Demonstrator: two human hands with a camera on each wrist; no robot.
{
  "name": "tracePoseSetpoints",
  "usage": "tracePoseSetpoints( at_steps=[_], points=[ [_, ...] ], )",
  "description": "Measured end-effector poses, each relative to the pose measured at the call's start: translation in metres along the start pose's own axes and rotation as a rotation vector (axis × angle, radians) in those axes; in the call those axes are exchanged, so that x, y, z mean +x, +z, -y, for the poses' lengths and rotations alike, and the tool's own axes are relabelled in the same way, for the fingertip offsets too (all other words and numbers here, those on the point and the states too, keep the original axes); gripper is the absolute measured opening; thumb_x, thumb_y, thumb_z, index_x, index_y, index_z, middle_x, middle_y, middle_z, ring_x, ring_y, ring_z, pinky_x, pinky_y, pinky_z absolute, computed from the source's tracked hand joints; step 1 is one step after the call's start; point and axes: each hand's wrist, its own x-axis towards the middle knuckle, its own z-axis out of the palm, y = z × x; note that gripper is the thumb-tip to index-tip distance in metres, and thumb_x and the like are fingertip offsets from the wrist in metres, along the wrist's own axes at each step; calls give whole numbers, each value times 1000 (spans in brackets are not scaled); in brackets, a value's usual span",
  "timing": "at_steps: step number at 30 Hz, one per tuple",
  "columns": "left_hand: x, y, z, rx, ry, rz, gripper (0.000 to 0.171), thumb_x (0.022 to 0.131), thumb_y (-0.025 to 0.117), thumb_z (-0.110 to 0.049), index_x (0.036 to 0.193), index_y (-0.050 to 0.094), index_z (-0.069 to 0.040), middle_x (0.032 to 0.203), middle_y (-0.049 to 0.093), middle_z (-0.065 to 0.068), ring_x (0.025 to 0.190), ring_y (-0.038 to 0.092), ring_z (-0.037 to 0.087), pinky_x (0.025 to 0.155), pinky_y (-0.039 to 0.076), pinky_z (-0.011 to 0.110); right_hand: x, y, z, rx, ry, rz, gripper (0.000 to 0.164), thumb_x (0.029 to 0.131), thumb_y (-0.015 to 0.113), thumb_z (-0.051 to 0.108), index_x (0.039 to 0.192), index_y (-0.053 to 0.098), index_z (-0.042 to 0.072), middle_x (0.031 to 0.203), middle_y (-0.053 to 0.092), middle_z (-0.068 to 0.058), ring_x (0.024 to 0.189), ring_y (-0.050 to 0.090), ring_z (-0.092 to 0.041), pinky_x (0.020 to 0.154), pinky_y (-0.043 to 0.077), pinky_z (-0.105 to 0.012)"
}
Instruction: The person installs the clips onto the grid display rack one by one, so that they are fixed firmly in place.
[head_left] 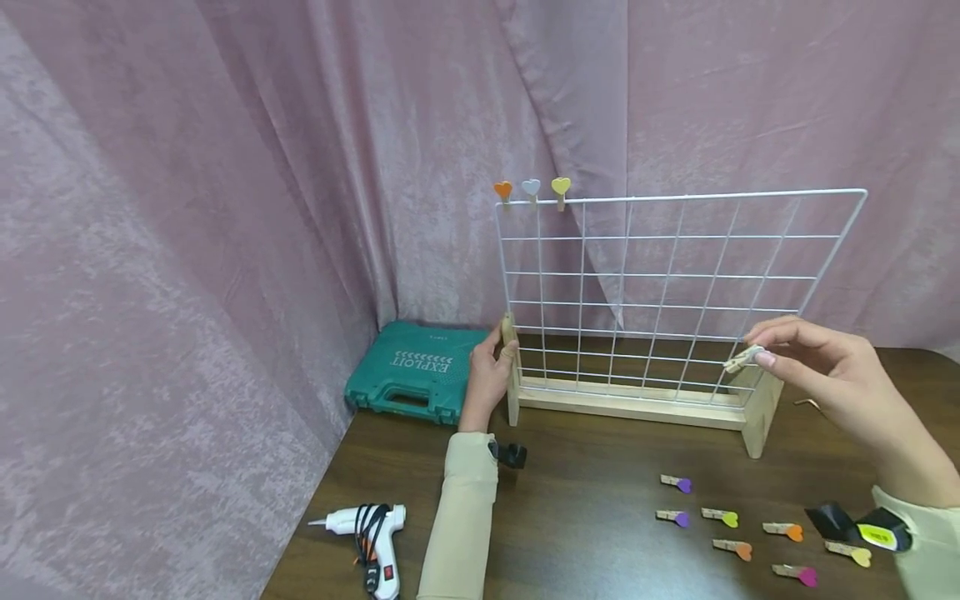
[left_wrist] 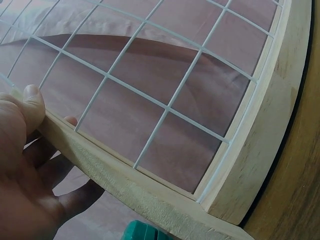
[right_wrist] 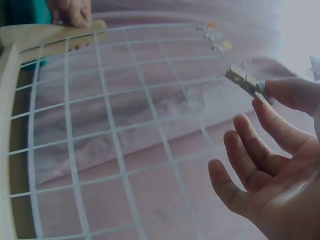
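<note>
My left hand [head_left: 489, 377] grips the left wooden upright [head_left: 513, 385] of a stand that carries a white wire grid [head_left: 651, 273]. In the left wrist view its thumb lies on the near side of the wood, with fingers behind. Between thumb and index finger my right hand [head_left: 840, 375] pinches a small wooden clothespin [right_wrist: 245, 84] with a whitish end, in front of the grid's lower right. Its other fingers are loosely bent. Along the grid's top left sit three heart clothespins: orange [head_left: 503, 191], white [head_left: 531, 187] and yellow [head_left: 561, 187].
Several heart clothespins, among them a purple one [head_left: 677, 483] and a pink one [head_left: 797, 574], lie on the brown table [head_left: 570, 517] at front right. A green case [head_left: 416, 371] is left of the stand; a white glue gun [head_left: 382, 533] lies front left. A pink curtain hangs behind.
</note>
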Motion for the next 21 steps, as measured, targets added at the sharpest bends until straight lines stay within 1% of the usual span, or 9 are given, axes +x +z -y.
tracePoseSetpoints(
  at_steps=[1,2,4,10,14,19,21],
  points=[
    [1,1,5,8,-3,-3,45,92,57,-21,135,48,-7,116,62,12,105,58,21,87,48,34,4,3,4,-2,-8,-3,17,84,56,-15,99,60,-10,109,57,-11,103,53,-15,77,44,-16],
    [1,1,5,9,0,-4,46,92,57,-21,134,49,-7,116,62,12,105,58,22,87,48,35,9,6,8,1,-26,-8,17,83,56,-15,99,60,-10,109,57,-12,105,52,-16,81,43,-15],
    [1,2,5,20,3,-10,46,92,58,-22,134,49,-6,116,62,12,105,58,22,87,48,34,17,13,15,-25,-67,-22,17,82,58,-16,98,61,-10,108,56,-14,105,52,-17,82,43,-16],
    [0,4,5,5,0,-1,44,92,58,-19,134,49,-7,114,64,11,101,60,23,85,49,36,38,29,28,-204,-242,-64,23,76,64,-16,94,65,-1,102,60,-10,103,52,-14,90,39,-16],
    [0,4,5,-7,6,1,43,92,57,-16,133,50,-7,113,64,12,101,60,23,85,49,36,56,37,41,-281,-330,-90,24,75,67,-13,93,67,3,100,61,-7,101,53,-12,89,38,-18],
    [0,2,5,9,3,-15,44,92,58,-18,133,50,-6,113,63,13,101,60,21,86,49,33,83,44,58,-353,-453,-116,20,74,69,-8,92,67,1,97,63,-7,98,54,-9,86,37,-19],
    [0,1,6,2,7,-19,43,92,58,-17,133,50,-5,113,64,13,100,60,22,85,49,34,93,46,64,-372,-481,-128,19,74,70,-8,91,67,1,97,63,-8,97,53,-8,86,37,-19]
  ],
)
